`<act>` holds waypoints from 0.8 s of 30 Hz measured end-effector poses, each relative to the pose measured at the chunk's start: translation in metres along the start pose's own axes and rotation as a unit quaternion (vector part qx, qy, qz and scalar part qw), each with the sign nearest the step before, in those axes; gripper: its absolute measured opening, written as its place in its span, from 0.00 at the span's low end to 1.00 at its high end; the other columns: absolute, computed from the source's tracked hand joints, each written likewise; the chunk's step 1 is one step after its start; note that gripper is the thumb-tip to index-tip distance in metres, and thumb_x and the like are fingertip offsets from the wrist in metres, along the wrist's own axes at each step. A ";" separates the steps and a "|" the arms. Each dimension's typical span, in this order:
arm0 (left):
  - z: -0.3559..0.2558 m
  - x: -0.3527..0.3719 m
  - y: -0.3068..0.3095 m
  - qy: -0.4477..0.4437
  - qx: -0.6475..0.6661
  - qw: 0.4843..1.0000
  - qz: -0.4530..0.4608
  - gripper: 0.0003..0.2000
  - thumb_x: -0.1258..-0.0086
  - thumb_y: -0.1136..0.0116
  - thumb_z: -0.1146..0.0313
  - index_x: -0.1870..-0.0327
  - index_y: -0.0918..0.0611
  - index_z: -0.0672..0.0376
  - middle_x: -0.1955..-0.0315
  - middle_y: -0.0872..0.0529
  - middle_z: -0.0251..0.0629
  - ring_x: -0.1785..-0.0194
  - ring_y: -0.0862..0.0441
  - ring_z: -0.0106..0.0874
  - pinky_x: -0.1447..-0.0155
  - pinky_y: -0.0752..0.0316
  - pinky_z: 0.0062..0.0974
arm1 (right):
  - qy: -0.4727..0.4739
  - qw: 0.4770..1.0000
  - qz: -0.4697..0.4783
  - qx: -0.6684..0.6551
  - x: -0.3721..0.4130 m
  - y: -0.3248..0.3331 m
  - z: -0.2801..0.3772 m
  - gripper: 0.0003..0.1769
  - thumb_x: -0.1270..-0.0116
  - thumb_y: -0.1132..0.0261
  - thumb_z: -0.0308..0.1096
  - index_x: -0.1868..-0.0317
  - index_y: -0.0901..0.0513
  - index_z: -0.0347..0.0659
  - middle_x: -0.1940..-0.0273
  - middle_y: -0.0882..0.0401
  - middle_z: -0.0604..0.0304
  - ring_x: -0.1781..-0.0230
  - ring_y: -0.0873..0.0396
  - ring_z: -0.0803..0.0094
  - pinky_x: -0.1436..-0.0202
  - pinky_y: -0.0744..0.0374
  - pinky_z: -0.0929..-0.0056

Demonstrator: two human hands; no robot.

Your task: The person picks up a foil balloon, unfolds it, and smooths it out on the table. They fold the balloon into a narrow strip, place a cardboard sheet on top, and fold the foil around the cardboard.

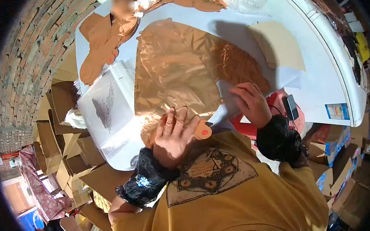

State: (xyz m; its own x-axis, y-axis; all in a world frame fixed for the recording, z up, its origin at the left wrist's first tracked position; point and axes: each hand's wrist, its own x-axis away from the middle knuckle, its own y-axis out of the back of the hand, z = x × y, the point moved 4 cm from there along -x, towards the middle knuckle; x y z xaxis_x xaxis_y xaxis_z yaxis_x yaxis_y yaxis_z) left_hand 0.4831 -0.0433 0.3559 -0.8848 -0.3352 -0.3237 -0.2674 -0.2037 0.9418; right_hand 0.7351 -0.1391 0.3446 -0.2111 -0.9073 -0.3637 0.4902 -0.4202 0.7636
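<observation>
A large, flat copper-coloured foil sheet (173, 65) lies on the white table, its lower end near the person's body. My left hand (175, 135) rests flat on the lower part of the foil, fingers spread. Beside its fingertips a rounded tab with a red mark (203, 131) sticks out at the foil's lower edge. My right hand (252, 105) is raised just right of the foil, fingers bent and a little apart, with nothing visible in them. Its shadow falls across the foil's narrower right part.
Clear plastic bags (108, 107) lie left of the foil. More copper foil pieces (100, 48) are at the upper left and top. A beige sheet (278, 44) lies at the right. Cardboard boxes (65, 97) stand left of the white table (318, 82).
</observation>
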 end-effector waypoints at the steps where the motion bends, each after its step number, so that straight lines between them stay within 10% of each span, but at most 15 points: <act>1: 0.001 -0.001 0.002 -0.002 0.005 1.000 0.008 0.25 0.32 0.37 0.57 0.32 0.19 0.37 0.33 0.20 0.38 0.33 0.20 0.42 0.31 0.24 0.39 | -0.001 1.000 -0.001 -0.001 0.000 0.001 0.001 0.14 0.33 0.33 0.27 0.47 0.17 0.42 0.50 0.21 0.55 0.49 0.22 0.53 0.43 0.21 0.57; 24: 0.005 0.004 0.013 -0.031 -0.011 0.997 0.071 0.29 0.29 0.46 0.66 0.25 0.26 0.42 0.24 0.30 0.41 0.22 0.33 0.43 0.28 0.28 0.40 | 0.002 1.000 0.011 -0.006 -0.004 -0.001 0.000 0.14 0.33 0.33 0.27 0.47 0.16 0.43 0.50 0.20 0.55 0.49 0.21 0.53 0.44 0.21 0.58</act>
State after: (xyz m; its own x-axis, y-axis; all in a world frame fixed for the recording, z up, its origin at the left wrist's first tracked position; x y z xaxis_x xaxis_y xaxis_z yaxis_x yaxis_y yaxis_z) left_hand 0.4741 -0.0428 0.3672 -0.9353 -0.3041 -0.1809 -0.1306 -0.1785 0.9752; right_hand 0.7350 -0.1348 0.3455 -0.1974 -0.9161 -0.3491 0.5055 -0.4002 0.7644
